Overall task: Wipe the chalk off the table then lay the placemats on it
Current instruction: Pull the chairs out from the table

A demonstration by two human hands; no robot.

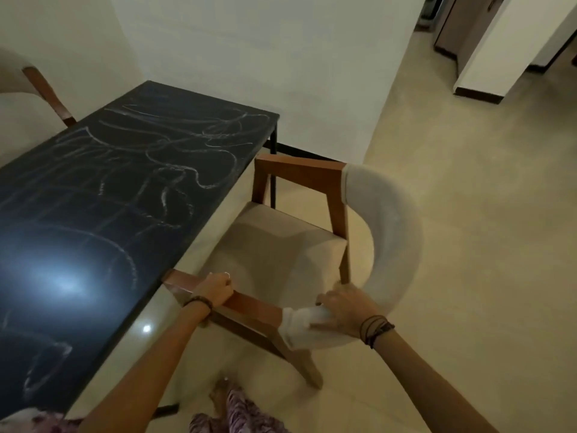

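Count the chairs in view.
2. One chair stands at the right side of the table, held by the left hand and right hand. A second chair shows partly at the far left edge. Others may be out of frame.

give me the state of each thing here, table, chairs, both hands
table: dark top, covered in chalk marks, unwiped, no placemats on it
near chair: upright beside the table's long edge, seat bare, held by both hands
far chair: partly in view past the table's far side
left hand: grips the near chair's wooden armrest
right hand: rests on the padded backrest
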